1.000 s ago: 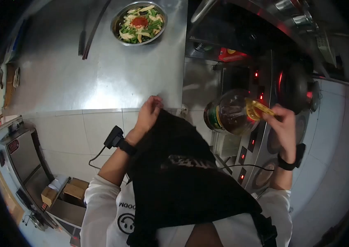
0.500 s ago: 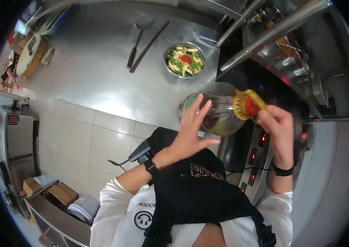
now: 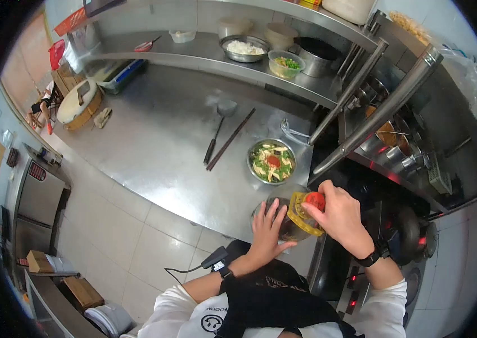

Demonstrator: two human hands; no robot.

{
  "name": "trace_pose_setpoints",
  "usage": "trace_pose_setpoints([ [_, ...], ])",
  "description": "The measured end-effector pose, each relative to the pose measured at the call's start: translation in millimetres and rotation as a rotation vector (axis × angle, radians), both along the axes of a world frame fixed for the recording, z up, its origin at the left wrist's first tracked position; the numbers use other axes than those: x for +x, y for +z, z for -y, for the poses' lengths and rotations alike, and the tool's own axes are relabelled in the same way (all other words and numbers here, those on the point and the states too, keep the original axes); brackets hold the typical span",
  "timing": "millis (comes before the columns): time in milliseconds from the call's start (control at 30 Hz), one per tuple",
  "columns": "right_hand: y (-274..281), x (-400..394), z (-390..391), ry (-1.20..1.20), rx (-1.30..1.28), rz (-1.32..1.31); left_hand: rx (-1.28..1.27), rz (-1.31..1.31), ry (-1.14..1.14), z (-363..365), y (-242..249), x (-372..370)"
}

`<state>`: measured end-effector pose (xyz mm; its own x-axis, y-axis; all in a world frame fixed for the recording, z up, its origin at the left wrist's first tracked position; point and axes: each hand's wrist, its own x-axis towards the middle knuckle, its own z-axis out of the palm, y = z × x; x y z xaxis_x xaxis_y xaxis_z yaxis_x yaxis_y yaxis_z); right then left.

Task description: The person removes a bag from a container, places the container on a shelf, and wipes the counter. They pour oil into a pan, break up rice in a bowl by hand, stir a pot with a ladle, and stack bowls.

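Observation:
A large clear bottle [image 3: 290, 232] with a yellow handle and a red cap [image 3: 315, 200] stands close to upright at the front right corner of the steel table [image 3: 154, 146]. My right hand [image 3: 337, 218] is closed round the red cap. Against the bottle's left side rests my left hand [image 3: 270, 234], its fingers spread. Just behind the bottle sits a metal bowl [image 3: 272, 162] of green and pale strips with a red heap of powder in the middle. Left of the bowl lie dark chopsticks [image 3: 230, 139] and a ladle [image 3: 216, 133].
Metal posts [image 3: 382, 112] rise at the right beside the stove [image 3: 362, 276]. A shelf [image 3: 193, 56] along the back holds bowls and a pot [image 3: 314, 59]. A round chopping board [image 3: 78, 104] lies far left. A person sits beyond it.
The bottle has gone from tilted to nearly upright, and my right hand has moved from its handle end onto the cap. The view has lifted, showing the back shelf.

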<state>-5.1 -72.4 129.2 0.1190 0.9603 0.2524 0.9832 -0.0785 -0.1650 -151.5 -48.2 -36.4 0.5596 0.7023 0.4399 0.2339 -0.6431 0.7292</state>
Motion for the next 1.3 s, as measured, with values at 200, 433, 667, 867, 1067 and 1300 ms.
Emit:
trace_pose_setpoints([
  [200, 3, 7, -8, 0.143, -0.087, 0.028, -0.012, -0.025, 0.006, 1, 3, -2],
  [433, 3, 14, -5, 0.291, -0.111, -0.023, -0.007, -0.004, 0.014, 3, 1, -1],
  [667, 6, 18, -7, 0.407, -0.153, 0.02, 0.017, 0.014, 0.033, 6, -3, -2],
  [867, 25, 28, -8, 0.592, -0.294, -0.022, 0.034, -0.043, 0.053, 3, 0, -3],
  [1067, 27, 14, -7, 0.253, -0.368, 0.116, 0.026, -0.063, 0.04, 2, 2, -3],
  [1300, 41, 10, -11, 0.552, -0.313, 0.04, 0.067, -0.093, 0.044, 1, -3, -5],
])
